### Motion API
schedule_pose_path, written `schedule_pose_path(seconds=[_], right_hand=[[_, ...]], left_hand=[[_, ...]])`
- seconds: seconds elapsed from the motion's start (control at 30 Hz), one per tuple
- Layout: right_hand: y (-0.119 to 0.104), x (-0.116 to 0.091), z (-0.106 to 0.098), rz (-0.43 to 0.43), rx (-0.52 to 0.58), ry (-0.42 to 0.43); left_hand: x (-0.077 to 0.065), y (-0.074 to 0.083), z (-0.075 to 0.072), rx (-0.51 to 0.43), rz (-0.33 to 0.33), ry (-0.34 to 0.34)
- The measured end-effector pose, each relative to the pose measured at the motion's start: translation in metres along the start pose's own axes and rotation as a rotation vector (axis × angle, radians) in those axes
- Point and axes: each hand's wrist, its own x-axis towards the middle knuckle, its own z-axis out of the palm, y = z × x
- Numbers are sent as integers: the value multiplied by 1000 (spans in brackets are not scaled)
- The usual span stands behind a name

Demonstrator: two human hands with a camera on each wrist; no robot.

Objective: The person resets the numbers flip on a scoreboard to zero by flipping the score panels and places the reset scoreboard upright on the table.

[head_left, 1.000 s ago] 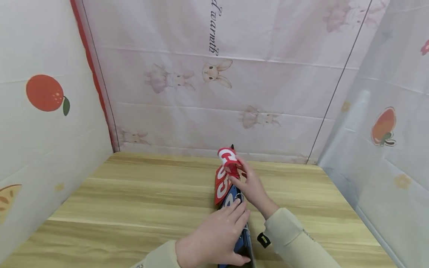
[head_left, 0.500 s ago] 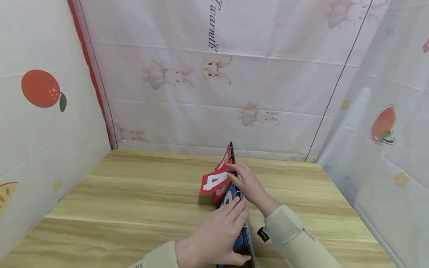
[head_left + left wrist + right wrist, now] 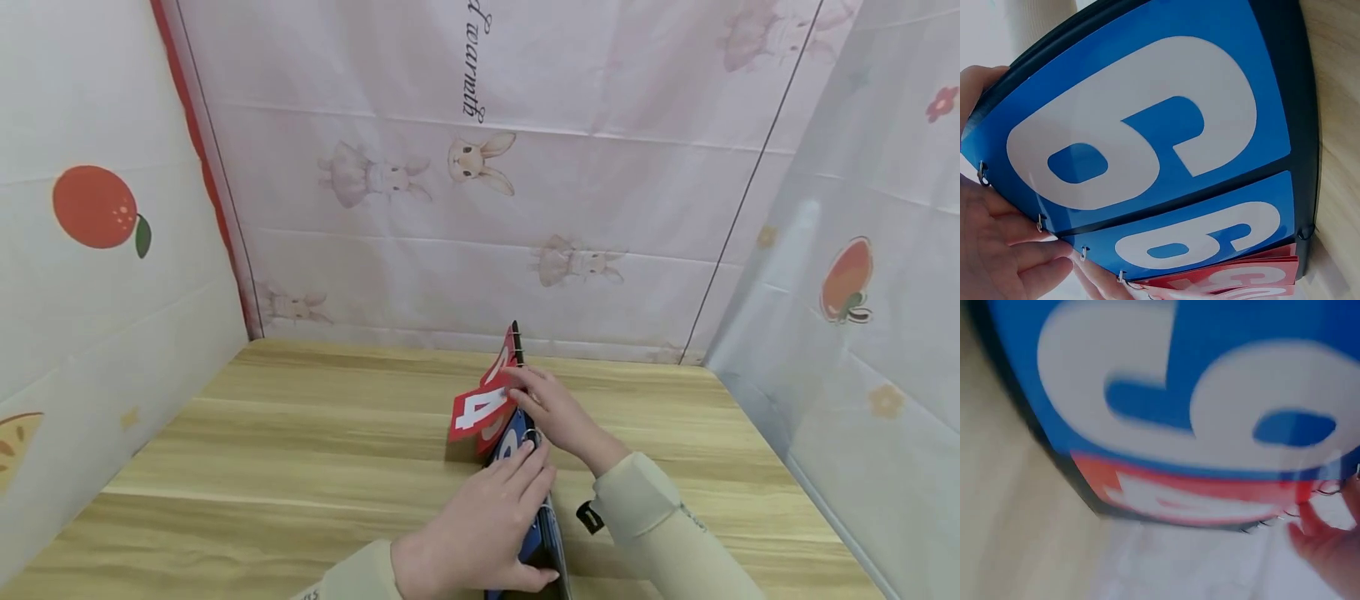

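Note:
A flip scoreboard (image 3: 1307,106) stands on the wooden table, its ringed number cards facing left. In the left wrist view, large and small blue cards show a white 6 (image 3: 1141,119) and a white 6 (image 3: 1197,244). My left hand (image 3: 480,521) rests over its top edge at the near end, fingers stretched along the rings, thumb spread. Farther along, my right hand (image 3: 558,412) has its thumb and fingertips at the ringed edge of a red number card (image 3: 468,412) with a white 4. This card juts out from the board, partly covering other red cards (image 3: 497,367).
The wooden table (image 3: 300,433) runs back to a pink curtain (image 3: 390,275) printed with rabbits. White printed sheets hang at the left (image 3: 150,333) and right (image 3: 795,350). A small black tab (image 3: 590,517) shows beside the right sleeve.
One second ago the red card was curled up near the right fingers, its number partly visible. It has since swung down to the left, showing the 4. The left hand stays in place.

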Motion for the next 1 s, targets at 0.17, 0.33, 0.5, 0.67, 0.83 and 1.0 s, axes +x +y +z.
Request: schedule_pose_path(seconds=[0.17, 0.33, 0.5, 0.67, 0.83, 1.0], right_hand=[[23, -10, 9, 227, 378, 157], [44, -26, 26, 487, 520, -33], [48, -33, 32, 453, 612, -142], [44, -33, 33, 462, 614, -123], [40, -33, 33, 528, 624, -86], [38, -33, 33, 593, 624, -9]], left_hand=[[0, -5, -1, -11, 19, -23], [-1, -8, -3, -26, 23, -31], [0, -6, -3, -54, 29, -3], [0, -4, 0, -64, 16, -2], [-1, -5, 2, -62, 11, 6], [0, -4, 2, -51, 16, 21]])
